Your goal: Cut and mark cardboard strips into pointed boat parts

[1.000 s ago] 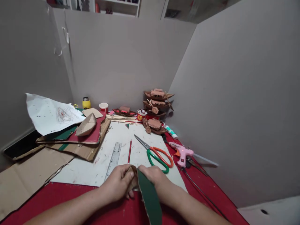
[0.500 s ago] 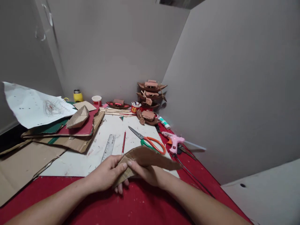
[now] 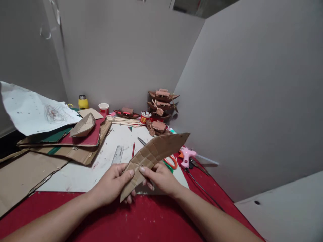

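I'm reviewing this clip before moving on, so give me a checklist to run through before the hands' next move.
1. Cardboard piece held by both the left hand and right hand: ok.
2. Crease lines visible on its brown face: ok.
3. Scissors fully in view: not ok, the piece hides part of them.
4. Pencil out of the hands: ok, on the white sheet.
5. Pink glue gun out of the hands: ok.
6. Glue gun hot: cannot tell.

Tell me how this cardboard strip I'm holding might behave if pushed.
The cardboard strip will probably fold easily along the creases crossing its face. It looks thin, so it's likely light. Its pointed far tip may bend, sticking out unsupported beyond your right hand.
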### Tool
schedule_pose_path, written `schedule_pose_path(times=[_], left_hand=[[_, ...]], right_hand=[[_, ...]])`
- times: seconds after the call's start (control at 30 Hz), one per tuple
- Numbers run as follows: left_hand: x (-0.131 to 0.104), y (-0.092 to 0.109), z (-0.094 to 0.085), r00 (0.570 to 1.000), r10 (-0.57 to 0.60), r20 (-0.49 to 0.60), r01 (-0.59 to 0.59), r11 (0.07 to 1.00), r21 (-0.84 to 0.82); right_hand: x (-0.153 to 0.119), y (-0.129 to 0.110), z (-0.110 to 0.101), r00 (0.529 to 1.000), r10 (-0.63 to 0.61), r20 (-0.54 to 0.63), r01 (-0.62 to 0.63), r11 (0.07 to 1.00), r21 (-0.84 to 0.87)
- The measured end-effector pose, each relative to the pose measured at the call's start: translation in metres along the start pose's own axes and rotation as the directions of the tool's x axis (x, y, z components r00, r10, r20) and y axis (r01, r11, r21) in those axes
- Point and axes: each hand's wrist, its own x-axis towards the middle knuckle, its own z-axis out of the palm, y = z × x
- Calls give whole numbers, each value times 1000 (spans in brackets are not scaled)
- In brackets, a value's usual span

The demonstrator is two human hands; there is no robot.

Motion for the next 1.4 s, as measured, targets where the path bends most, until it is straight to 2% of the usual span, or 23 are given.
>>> schedule_pose_path(times=[0.1, 0.2, 0.27, 0.4, 0.57, 0.63, 0.73, 0.8, 0.93, 1.07, 1.2, 1.27, 1.4], left_hand=[[-3, -4, 6, 998, 50, -40, -48, 997, 54], [-5, -10, 10, 982, 167, -87, -145, 965, 217], [-4, -12, 10, 974, 203, -101, -170, 949, 265], [0, -8, 6, 990, 132, -40, -127, 987, 103], [4, -3, -2, 986, 163, -19, -163, 986, -25], [3, -2, -3, 990, 142, -15, -142, 989, -38], [-1, 1, -1, 992, 120, -25, -120, 993, 16], [-3, 3, 1, 990, 140, -25, -137, 986, 90], [-6, 3, 4, 971, 223, -88, -191, 940, 281], [0, -1, 0, 989, 143, -48, -137, 983, 122], [4, -2, -9, 987, 140, -81, -139, 990, 24], [3, -1, -11, 987, 138, -78, -136, 990, 33], [-2, 1, -7, 967, 224, -117, -195, 957, 216]], right_hand=[[4, 5, 3, 999, 1, 38, -4, 996, 92], [8, 8, 5, 998, 5, 66, -17, 982, 189], [10, 10, 5, 996, 9, 92, -31, 971, 236], [12, 10, 2, 987, -13, 162, -36, 955, 294], [14, 16, -2, 934, 3, 358, -89, 971, 224], [15, 20, -3, 957, -16, 288, -36, 984, 175], [15, 21, -5, 993, -81, 90, 67, 986, 152], [15, 19, -4, 992, -109, 58, 99, 983, 154], [14, 14, 0, 990, -118, 77, 102, 978, 185], [12, 11, 0, 985, -105, 139, 74, 975, 208], [6, 5, 2, 932, -72, 355, 15, 987, 160], [3, 3, 5, 911, -59, 408, 5, 991, 132], [-1, 2, 16, 956, -54, 288, 26, 995, 99]])
